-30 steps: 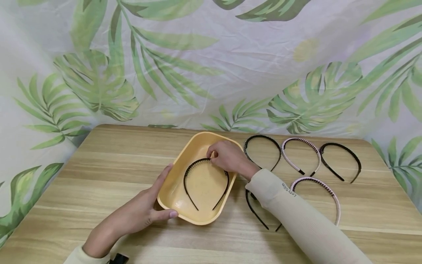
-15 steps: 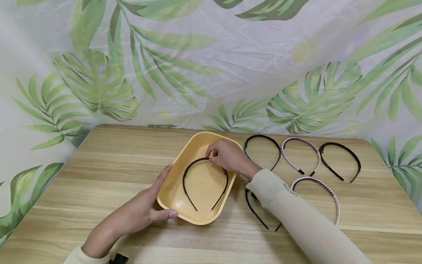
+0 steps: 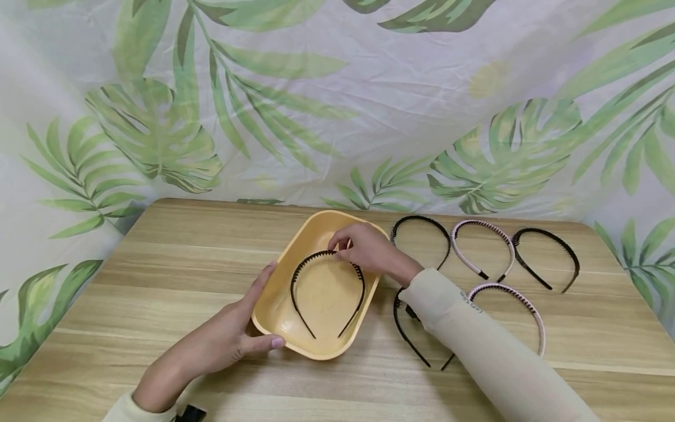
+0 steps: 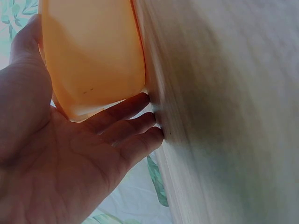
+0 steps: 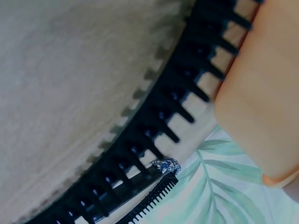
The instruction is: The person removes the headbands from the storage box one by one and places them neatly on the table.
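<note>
A yellow plastic basin (image 3: 266,316) sits on the table, set at a slant. At its left near corner my left hand (image 3: 232,331) holds it, thumb by the near end and forefinger along the side. In the left wrist view, the fingers of that hand (image 4: 84,149) reach along beneath the basin wall (image 4: 93,60), tips at the tabletop. My right hand (image 3: 364,246) reaches over the far right side and pinches a thin black toothed headband (image 3: 293,287) near the top of its arch. The headband's two ends point toward me inside the basin.
Right of the basin lie a black headband (image 3: 420,217), a pink one (image 3: 512,252) and another black one (image 3: 575,261). Nearer are a pink headband (image 3: 540,328) and a black one (image 3: 411,343), partly under my right sleeve (image 3: 485,346). A toothed headband (image 5: 135,144) fills the right wrist view.
The pinched headband has shifted very slightly left and away from me with my right hand. My left hand and the basin stay as they were.
</note>
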